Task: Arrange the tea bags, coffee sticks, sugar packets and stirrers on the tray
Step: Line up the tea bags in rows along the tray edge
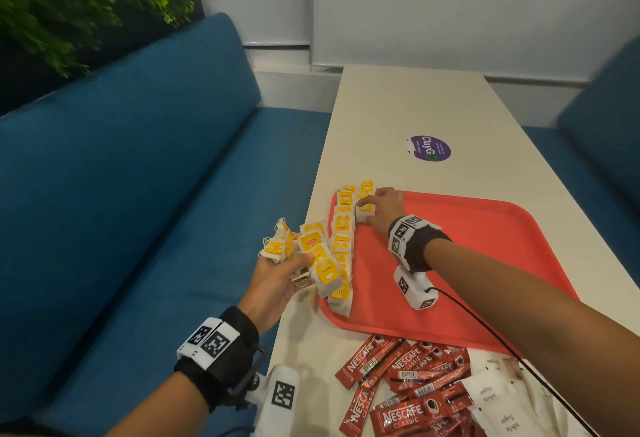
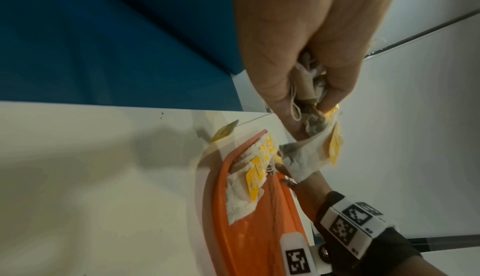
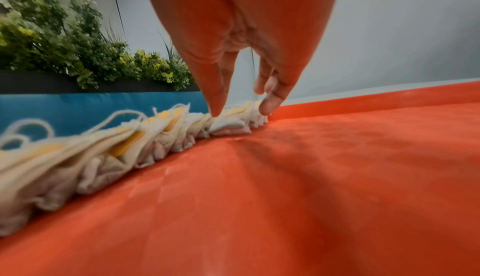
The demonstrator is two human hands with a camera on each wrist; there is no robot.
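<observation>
On the white tabletop (image 1: 398, 107), the red tray (image 1: 485, 246) holds a tea-bag row (image 1: 342, 246) along its left edge; right hand (image 1: 384, 206) pinches one far bag, left hand (image 1: 273, 284) grips a tea-bag bundle (image 1: 308, 249).

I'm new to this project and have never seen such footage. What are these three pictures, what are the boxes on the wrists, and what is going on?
A person wears three cameras. The big picture comes from the head; the other two come from the white boxes strapped to each wrist, looking along the fingers. The left hand grips a bunch of tea bags. The right hand pinches one bag at the far end of a row of tea bags along the left edge of the red tray. Coffee sticks and sugar packets lie on the table, not yet on the tray.
</observation>
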